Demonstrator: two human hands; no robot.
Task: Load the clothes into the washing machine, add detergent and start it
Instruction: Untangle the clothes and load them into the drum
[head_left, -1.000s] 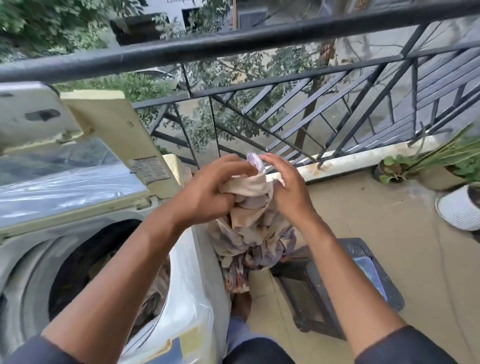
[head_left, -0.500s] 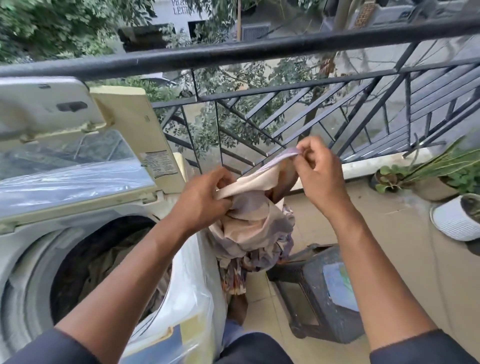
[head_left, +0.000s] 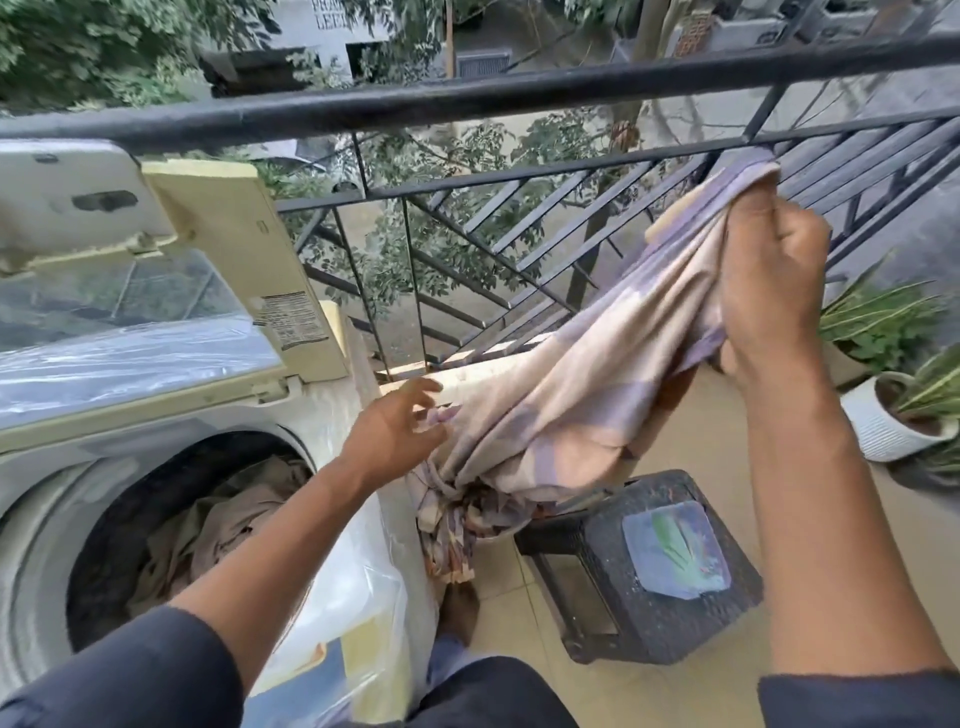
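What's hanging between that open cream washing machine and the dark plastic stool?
In the head view, a beige-and-lilac cloth, held by the right hand, hangs there.

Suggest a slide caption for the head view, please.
Right hand lifts a cloth beside the open washer.

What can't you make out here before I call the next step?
- Head view: the washing machine controls, covered by plastic film and cut off at the left edge.
- How full the drum is; the left arm hides part of the opening.
- Detergent: none visible.
- Whether the left hand touches the cloth; motion blur.
- The sticker text on the lid, too small.
- The right hand clearly grips the cloth.
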